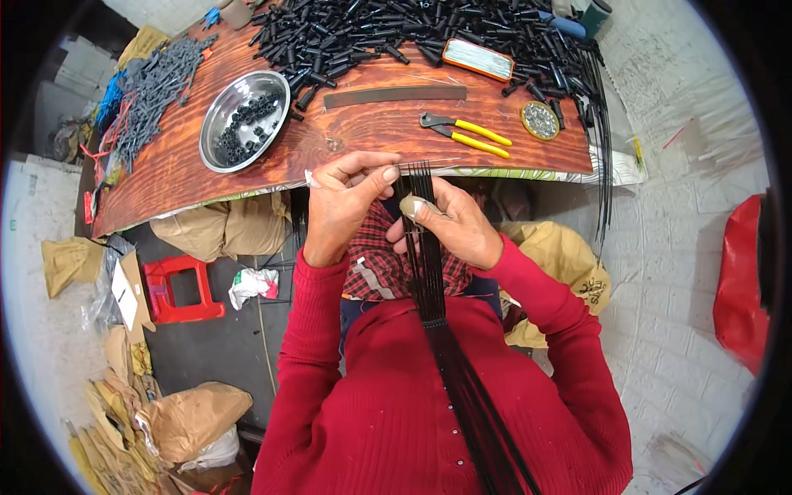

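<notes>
A flat bundle of thin black rods (427,289) stands before my chest, its lower part widening over my red sweater. My right hand (466,227) is closed around the bundle near its upper end; its thumb has a tan wrapping. My left hand (342,202) pinches at the tips of the rods, just left of the right hand. From its fingers a thin pale wire (437,160) seems to run to the right across the tips. Beyond the hands, yellow-handled pliers (474,136) lie on the wooden table (363,128).
A metal bowl (212,136) with small black rings stands left, near grey pieces (161,95). Black tubular parts (346,37) are heaped at the back. A box of pale pins (478,59), a dark strip (396,96) and a round tin (540,120) lie nearer. A red stool (181,289) stands below.
</notes>
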The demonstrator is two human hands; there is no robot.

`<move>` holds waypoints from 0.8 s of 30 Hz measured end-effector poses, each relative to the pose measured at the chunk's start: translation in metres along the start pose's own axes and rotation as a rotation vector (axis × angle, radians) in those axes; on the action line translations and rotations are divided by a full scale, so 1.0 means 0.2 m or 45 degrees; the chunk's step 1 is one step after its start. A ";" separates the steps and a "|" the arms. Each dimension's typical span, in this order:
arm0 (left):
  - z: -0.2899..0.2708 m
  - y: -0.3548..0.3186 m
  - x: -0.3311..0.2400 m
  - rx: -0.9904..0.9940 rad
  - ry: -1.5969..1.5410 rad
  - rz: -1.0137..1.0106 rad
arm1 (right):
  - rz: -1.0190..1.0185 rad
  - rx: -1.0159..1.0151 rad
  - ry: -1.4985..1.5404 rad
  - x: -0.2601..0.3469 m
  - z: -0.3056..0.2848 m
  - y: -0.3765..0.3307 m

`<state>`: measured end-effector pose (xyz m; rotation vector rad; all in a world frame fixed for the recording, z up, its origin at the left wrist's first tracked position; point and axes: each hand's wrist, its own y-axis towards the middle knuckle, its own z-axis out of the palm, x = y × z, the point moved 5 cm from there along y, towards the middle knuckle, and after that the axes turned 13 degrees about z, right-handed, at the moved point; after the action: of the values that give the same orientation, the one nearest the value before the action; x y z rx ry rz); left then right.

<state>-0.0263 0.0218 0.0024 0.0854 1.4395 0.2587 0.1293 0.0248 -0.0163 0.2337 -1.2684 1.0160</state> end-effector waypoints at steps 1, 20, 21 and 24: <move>0.00 0.00 0.01 0.000 0.008 -0.010 | -0.024 -0.014 -0.012 0.00 0.00 0.00; -0.02 0.01 0.03 0.001 0.091 0.001 | -0.193 -0.349 -0.207 -0.02 0.04 0.03; -0.03 0.01 0.02 -0.008 0.090 0.001 | -0.199 -0.351 -0.216 -0.02 0.05 0.02; -0.04 -0.01 0.03 -0.030 0.052 -0.001 | -0.204 -0.364 -0.216 -0.02 0.07 0.01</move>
<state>-0.0325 0.0214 -0.0043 0.0607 1.4770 0.2779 0.1186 0.0156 -0.0154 0.2001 -1.5066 0.6795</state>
